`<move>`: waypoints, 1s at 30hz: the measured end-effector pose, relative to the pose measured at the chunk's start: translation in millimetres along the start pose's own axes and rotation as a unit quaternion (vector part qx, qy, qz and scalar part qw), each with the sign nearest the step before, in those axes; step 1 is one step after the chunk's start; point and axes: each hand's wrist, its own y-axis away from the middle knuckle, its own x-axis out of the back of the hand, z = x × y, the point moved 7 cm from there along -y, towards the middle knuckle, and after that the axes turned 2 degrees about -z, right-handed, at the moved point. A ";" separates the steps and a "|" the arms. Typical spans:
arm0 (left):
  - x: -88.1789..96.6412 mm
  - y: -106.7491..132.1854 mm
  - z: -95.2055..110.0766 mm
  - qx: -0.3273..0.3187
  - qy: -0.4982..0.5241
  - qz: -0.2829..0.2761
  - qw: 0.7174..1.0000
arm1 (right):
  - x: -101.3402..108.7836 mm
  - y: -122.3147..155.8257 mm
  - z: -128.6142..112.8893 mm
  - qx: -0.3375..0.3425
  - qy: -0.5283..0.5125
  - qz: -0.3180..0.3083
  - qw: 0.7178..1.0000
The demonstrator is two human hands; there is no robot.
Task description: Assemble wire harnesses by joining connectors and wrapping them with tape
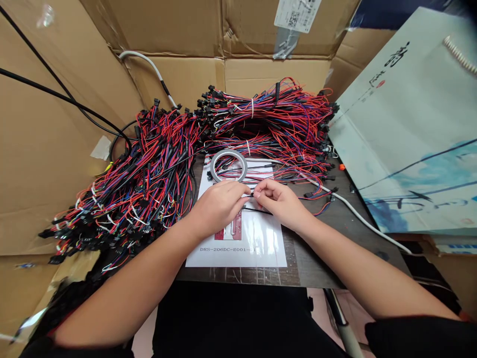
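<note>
My left hand and my right hand meet over a laminated white sheet on a dark table. Both pinch a thin black wire with a small black connector at their fingertips. The wire runs between the two hands and across the sheet. Just beyond the hands lies a grey roll of tape. Large heaps of red, blue and black wire harnesses lie to the left and behind.
Open cardboard box flaps wall in the left and back. A pale printed paper bag leans at the right. A white cable crosses the table's right side. A small orange piece lies near the bag.
</note>
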 end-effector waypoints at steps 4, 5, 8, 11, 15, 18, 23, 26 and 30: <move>-7.7 -1.6 -6.8 0.061 0.010 -0.067 0.996 | -0.2 0.9 -1.7 0.006 0.035 0.006 0.999; -9.6 -1.7 -8.2 0.074 0.028 -0.084 0.993 | -0.2 1.5 -1.9 0.007 0.040 0.008 0.999; -13.7 -1.4 -13.4 0.113 0.101 -0.113 0.982 | -0.7 3.4 -2.0 0.006 0.038 0.008 0.999; -14.3 -1.7 -14.4 0.111 0.116 -0.109 0.981 | -2.4 3.9 -0.9 -0.005 0.030 -0.010 0.999; -12.2 -2.3 -8.3 0.054 0.046 -0.081 0.994 | -2.8 3.5 3.8 -0.048 0.029 -0.045 0.997; -11.1 -2.2 -4.1 0.024 0.017 -0.068 0.997 | -1.2 3.3 4.5 -0.058 0.044 -0.057 0.996; -10.4 -2.4 -2.6 0.016 0.016 -0.069 0.997 | -0.9 3.9 3.3 -0.044 0.052 -0.044 0.997; -11.9 -1.7 -6.2 0.044 0.034 -0.085 0.995 | 0.5 5.5 -0.7 -0.011 0.044 -0.007 0.999; -14.0 0.0 -12.1 0.087 0.069 -0.100 0.989 | 1.7 9.1 -8.7 0.031 0.129 0.023 0.991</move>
